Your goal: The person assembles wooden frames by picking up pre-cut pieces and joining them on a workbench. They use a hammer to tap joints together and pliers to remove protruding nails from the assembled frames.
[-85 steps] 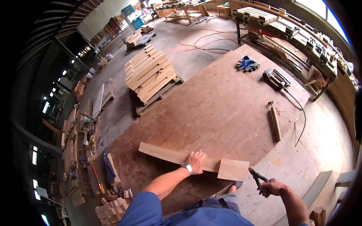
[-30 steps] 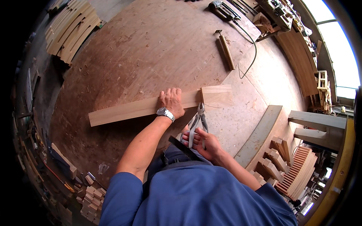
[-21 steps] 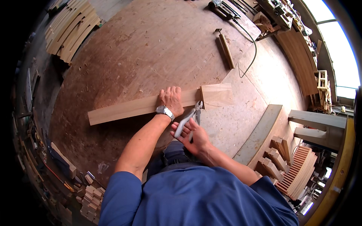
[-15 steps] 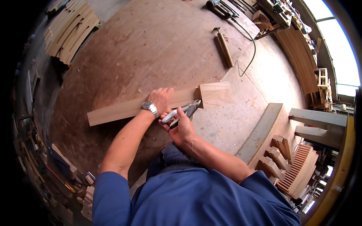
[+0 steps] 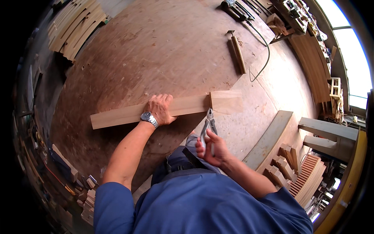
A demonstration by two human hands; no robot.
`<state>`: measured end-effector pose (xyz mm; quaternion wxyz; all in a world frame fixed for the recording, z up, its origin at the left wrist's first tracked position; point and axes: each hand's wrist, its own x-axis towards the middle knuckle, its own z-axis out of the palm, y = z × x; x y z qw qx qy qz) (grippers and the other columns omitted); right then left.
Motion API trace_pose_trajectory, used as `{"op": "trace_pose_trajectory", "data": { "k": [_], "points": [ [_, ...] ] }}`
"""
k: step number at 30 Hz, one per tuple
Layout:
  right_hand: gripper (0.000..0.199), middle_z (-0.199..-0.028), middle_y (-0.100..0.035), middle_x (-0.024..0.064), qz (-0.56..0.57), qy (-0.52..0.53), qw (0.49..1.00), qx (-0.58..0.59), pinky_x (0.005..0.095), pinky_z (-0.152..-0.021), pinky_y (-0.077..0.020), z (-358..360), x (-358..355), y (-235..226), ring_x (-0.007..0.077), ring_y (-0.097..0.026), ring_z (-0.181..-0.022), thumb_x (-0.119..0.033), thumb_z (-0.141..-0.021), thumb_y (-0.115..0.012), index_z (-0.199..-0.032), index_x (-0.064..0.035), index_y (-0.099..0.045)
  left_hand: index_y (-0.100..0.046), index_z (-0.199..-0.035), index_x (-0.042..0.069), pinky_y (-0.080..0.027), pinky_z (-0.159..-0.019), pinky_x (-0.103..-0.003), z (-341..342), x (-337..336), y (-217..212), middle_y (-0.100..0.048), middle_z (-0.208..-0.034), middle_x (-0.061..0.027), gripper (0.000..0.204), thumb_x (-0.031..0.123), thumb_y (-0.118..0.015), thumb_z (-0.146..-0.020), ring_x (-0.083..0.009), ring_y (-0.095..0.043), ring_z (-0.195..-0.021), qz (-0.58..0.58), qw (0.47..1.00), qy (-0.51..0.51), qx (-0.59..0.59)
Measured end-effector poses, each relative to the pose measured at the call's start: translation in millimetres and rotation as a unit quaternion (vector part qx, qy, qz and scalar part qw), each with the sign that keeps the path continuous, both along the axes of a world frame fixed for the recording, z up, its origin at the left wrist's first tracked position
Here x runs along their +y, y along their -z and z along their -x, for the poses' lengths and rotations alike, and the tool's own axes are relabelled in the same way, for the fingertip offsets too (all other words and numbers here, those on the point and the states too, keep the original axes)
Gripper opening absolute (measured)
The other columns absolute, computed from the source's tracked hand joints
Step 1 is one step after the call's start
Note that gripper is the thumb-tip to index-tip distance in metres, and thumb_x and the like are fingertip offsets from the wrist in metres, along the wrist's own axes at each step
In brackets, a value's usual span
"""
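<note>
A long pale wooden board (image 5: 120, 116) lies across the bench edge in front of me. A shorter wooden piece (image 5: 226, 101) meets its right end at a stepped joint. My left hand (image 5: 159, 110) is wrapped over the board near its middle, thumb on the near edge. In my right hand (image 5: 216, 150) is a pair of pliers (image 5: 207, 124), its handles somewhat apart. The tips point away from me and reach the near edge beside the joint. Whether they grip anything there is too small to tell.
A broad brown workbench (image 5: 144, 50) carries scattered shavings, a wooden-handled tool (image 5: 238, 54) with a small metal head, and a dark power tool (image 5: 235, 9) trailing a hose. Stacked boards (image 5: 74, 29) stand far left. Cut wooden blocks (image 5: 284, 165) lie at the right beside a long beam (image 5: 269, 136).
My right hand has moved right and turned the pliers so the tips point away at the joint. My left hand has shifted slightly left and now grips the board.
</note>
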<state>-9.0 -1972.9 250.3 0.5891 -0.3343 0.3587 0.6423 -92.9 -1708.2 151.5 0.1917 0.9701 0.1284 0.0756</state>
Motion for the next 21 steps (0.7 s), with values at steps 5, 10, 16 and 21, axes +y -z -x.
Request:
{"op": "trace_pose_trajectory", "data": {
  "k": [5, 10, 16, 21],
  "points": [
    [0.052, -0.082, -0.056, 0.0039, -0.08, -0.176, 0.978, 0.074, 0.0272, -0.052, -0.0387, -76.1, -61.3, 0.1, 0.0139, -0.047, -0.062, -0.056, -0.103, -0.051, -0.106, -0.0044, -0.058, -0.058, -0.096, 0.01, -0.049, -0.076, -0.045, 2.1, 1.8, 4.2, -0.065, -0.089, -0.0114, 0.054, 0.046, -0.083, -0.065, -0.0328, -0.066, -0.085, 0.004, 1.0, -0.004, -0.012],
    [0.047, -0.073, -0.067, 0.0113, 0.007, -0.47, 0.866, -0.17, 0.0358, -0.055, -0.0549, -92.4, -107.2, -4.7, 0.021, -0.066, -0.059, -0.042, -0.1, -0.067, -0.099, 0.0049, -0.069, -0.058, -0.095, 0.01, -0.049, -0.075, -0.045, -0.5, 0.1, 0.2, -0.065, -0.088, -0.0115, 0.051, 0.044, -0.082, -0.066, -0.0335, -0.066, -0.083, 0.003, 1.0, -0.005, -0.014],
    [0.032, -0.079, -0.068, 0.0077, 0.153, -0.447, 0.798, -0.374, 0.0332, -0.06, -0.054, -73.5, -111.9, 24.3, 0.018, -0.07, -0.076, -0.028, -0.098, -0.068, -0.092, 0.0033, -0.067, -0.058, -0.097, 0.01, -0.049, -0.076, -0.045, -0.2, -0.4, 1.9, -0.065, -0.089, -0.0113, 0.051, 0.043, -0.082, -0.066, -0.0334, -0.065, -0.084, -0.012, 1.0, 0.003, -0.019],
    [0.032, -0.092, -0.071, 0.0118, 0.136, -0.488, 0.764, -0.4, 0.0355, -0.071, -0.0574, -78.9, -117.1, 10.2, 0.0211, -0.072, -0.085, -0.027, -0.099, -0.068, -0.1, 0.0048, -0.068, -0.058, -0.097, 0.01, -0.049, -0.079, -0.045, 1.5, -1.7, 0.1, -0.065, -0.091, -0.0109, 0.053, 0.044, -0.082, -0.065, -0.0327, -0.065, -0.087, -0.008, 1.0, -0.001, 0.006]
  ]
}}
